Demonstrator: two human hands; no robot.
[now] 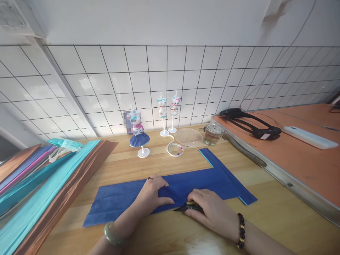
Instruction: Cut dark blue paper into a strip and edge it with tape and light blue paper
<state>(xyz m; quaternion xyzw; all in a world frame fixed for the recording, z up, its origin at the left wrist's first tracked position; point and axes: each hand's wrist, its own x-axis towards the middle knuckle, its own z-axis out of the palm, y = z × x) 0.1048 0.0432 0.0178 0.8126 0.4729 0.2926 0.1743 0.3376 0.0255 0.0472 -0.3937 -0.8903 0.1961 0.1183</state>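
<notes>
A long dark-blue sheet, of thin cloth or crepe paper, lies flat on the wooden table. My left hand rests on its middle, thumb and fingers apart, pressing it down. At the sheet's near edge, my right hand is wrapped round small black thread snips. Their pointed tip faces left, just below my left thumb. Across the sheet's right end lies a narrower blue strip with light-blue edges. Behind stands a small dress form wearing a gathered blue skirt.
Two more mini dress forms stand near the tiled wall, beside a round clear disc, a white ring and a glass jar. Coloured folded sheets lie left. An orange surface with a black headset is right.
</notes>
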